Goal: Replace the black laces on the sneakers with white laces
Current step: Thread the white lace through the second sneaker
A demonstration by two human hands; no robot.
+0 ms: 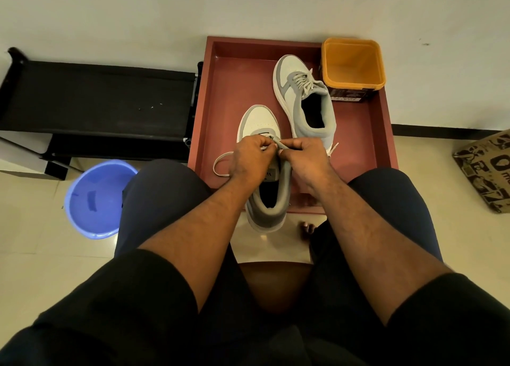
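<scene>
Head view, and we're mid-lacing: the near sneaker (263,156) lies on the red tray (220,95), both hands over its eyelets. Left hand (249,158) and right hand (305,160) each pinch the white lace (220,163), fingers curled tight. Far sneaker (303,101) looks already laced. Next, I'd judge, comes feeding the tip through an eyelet

Domestic interior: tiled floor (33,255), plain wall (138,21), plastic bucket (96,200) lower left, cardboard box (485,170) at right.
</scene>
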